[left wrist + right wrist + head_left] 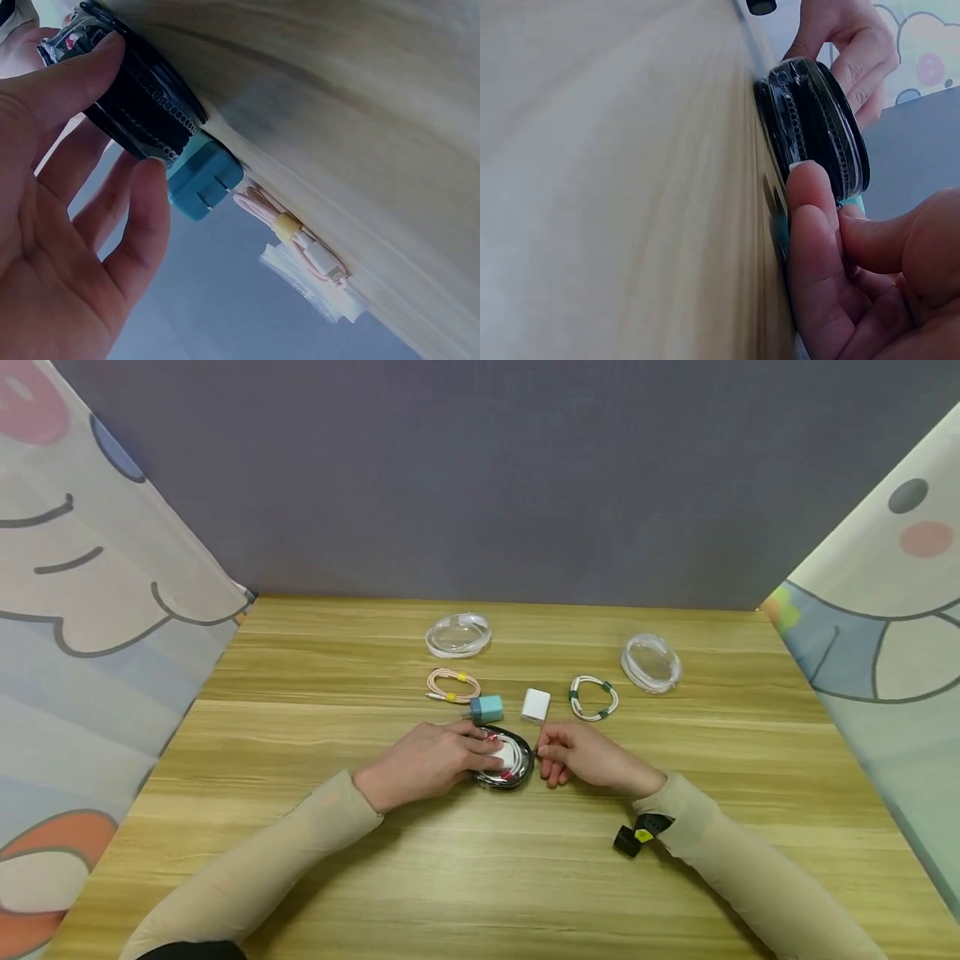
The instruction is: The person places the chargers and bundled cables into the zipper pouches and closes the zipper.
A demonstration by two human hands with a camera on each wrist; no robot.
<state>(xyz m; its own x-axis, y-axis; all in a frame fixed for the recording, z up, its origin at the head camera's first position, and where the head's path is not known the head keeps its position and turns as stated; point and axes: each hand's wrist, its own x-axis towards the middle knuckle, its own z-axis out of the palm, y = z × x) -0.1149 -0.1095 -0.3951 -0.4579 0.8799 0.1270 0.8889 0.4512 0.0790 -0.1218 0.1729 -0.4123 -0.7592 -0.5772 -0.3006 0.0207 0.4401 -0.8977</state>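
My left hand (431, 764) holds a small round zip case (519, 758) with a black rim and clear top, low over the table. Its fingers spread across the top; in the left wrist view the thumb presses the case's zippered side (142, 97). Through the clear top show a coiled white cable with red ties and a white block. At the case's right edge, my right hand (581, 756) pinches a small dark zipper pull (840, 204) between thumb and forefinger, most of it hidden by the fingertips. The black zipper teeth (832, 120) face the right wrist camera.
Just behind the case lie a blue plug adapter (487, 708) and a white charger block (536, 704). Farther back are a pink cable with yellow ties (462, 677), a white cable with green ties (606, 687), and two clear round cases (450, 653) with white rims.
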